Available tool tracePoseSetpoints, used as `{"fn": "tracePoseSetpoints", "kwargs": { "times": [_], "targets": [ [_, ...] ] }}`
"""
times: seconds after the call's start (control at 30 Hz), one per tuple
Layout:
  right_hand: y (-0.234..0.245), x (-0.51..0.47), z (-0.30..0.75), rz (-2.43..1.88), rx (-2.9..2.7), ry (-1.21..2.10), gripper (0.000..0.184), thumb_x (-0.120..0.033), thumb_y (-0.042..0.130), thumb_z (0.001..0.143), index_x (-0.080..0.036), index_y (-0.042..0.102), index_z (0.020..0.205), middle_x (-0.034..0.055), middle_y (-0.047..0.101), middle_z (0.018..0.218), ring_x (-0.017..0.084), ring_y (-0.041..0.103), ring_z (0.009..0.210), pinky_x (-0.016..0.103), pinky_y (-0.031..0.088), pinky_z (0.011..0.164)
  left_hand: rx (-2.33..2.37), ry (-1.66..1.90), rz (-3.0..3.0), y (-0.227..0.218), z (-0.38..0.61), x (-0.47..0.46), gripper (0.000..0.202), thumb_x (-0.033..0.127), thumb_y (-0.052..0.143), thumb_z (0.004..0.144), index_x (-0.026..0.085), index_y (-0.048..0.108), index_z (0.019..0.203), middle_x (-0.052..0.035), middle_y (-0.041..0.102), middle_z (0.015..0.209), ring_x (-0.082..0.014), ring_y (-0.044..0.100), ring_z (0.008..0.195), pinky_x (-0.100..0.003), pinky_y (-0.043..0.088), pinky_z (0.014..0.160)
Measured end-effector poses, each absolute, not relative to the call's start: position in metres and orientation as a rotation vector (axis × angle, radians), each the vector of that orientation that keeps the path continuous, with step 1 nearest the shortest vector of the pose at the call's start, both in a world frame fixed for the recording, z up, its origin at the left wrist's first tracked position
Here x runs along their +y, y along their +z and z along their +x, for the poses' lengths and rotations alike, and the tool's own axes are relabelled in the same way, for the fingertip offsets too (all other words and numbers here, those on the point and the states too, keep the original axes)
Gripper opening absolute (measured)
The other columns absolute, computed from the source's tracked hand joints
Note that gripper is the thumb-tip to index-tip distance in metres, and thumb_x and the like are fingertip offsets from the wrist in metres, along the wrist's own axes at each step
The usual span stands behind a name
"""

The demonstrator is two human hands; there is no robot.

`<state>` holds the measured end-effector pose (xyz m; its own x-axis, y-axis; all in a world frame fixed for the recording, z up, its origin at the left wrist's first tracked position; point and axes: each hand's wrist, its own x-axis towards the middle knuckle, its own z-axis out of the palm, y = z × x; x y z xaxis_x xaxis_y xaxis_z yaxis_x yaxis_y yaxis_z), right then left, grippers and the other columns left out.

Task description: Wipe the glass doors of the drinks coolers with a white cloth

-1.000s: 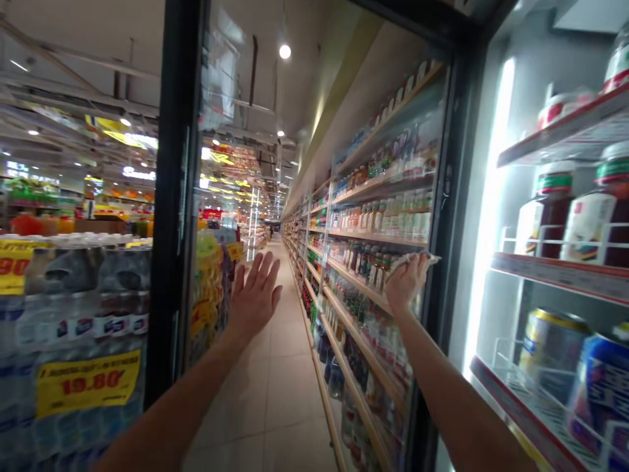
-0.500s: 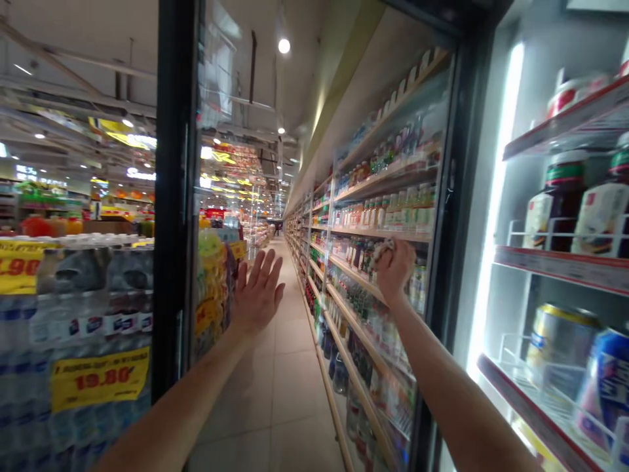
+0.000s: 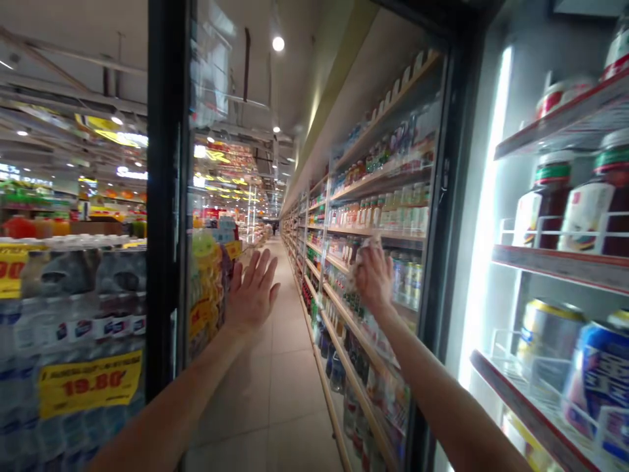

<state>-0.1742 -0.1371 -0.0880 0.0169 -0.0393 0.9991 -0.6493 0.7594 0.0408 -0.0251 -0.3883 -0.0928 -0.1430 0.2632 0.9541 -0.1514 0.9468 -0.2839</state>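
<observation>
A glass door in a black frame (image 3: 168, 164) stands swung open in front of me. My left hand (image 3: 253, 292) lies flat against its pane, fingers spread, holding nothing. On the right part of the same pane, my right hand (image 3: 378, 278) presses a crumpled pale cloth (image 3: 361, 261) to the glass. The fingers cover much of the cloth, and its outline is slightly blurred. Through the pane I see a tiled aisle and long shelves of bottles.
At right, the lit cooler holds dark bottles (image 3: 550, 200), a yellow-topped can (image 3: 549, 334) and a blue pack (image 3: 599, 373) on wire-fronted shelves. At left stand stacked water bottles (image 3: 63, 328) with a yellow price sign (image 3: 91, 383). The aisle floor (image 3: 289, 387) runs ahead.
My right hand has slid the cloth left across the glass, and its fingers now point more upward. My left hand stays flat on the pane. The view has shifted slightly right.
</observation>
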Motion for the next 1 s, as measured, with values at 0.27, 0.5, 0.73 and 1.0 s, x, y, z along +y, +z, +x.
{"fn": "tracePoseSetpoints", "kwargs": {
  "times": [0.27,0.5,0.73,1.0],
  "targets": [
    [-0.094,-0.164,-0.166,0.509,-1.538,0.578,0.047,-0.03,0.031,0.091,-0.014,0.048,0.131,0.0165,0.044,0.14,0.026,0.027,0.137,0.051,0.029,0.106,-1.689,0.344,-0.07,-0.094,-0.029,-0.389,0.058,0.027,0.04,0.091,0.019,0.021,0.144,-0.01,0.033,0.146,-0.0204,0.016,0.14,-0.045,0.009,0.115],
    [-0.066,-0.111,-0.18,0.377,-1.514,0.716,0.058,-0.044,0.025,0.09,-0.014,0.043,0.137,0.0199,0.042,0.141,0.03,0.031,0.136,0.055,0.031,0.097,-1.833,0.401,0.034,-0.097,-0.025,-0.38,0.053,0.031,0.031,0.093,0.015,0.025,0.143,-0.0107,0.03,0.148,-0.0204,0.012,0.141,-0.046,0.009,0.115],
    [-0.098,-0.167,-0.157,0.823,-1.491,0.502,0.053,-0.04,0.039,0.088,-0.017,0.045,0.135,0.0159,0.044,0.141,0.032,0.03,0.136,0.054,0.025,0.105,-1.802,0.493,0.072,-0.099,-0.032,-0.38,0.052,0.032,0.029,0.093,0.014,0.027,0.142,-0.0091,0.028,0.15,-0.021,0.013,0.141,-0.046,0.018,0.114],
    [-0.105,-0.147,-0.176,0.367,-1.449,0.669,0.052,-0.032,0.036,0.09,-0.013,0.038,0.138,0.0198,0.04,0.142,0.035,0.033,0.134,0.059,0.025,0.104,-1.701,0.475,0.029,-0.098,-0.028,-0.384,0.05,0.03,0.035,0.092,0.015,0.031,0.14,-0.0093,0.038,0.145,-0.0197,0.016,0.14,-0.044,0.014,0.115]
  ]
}}
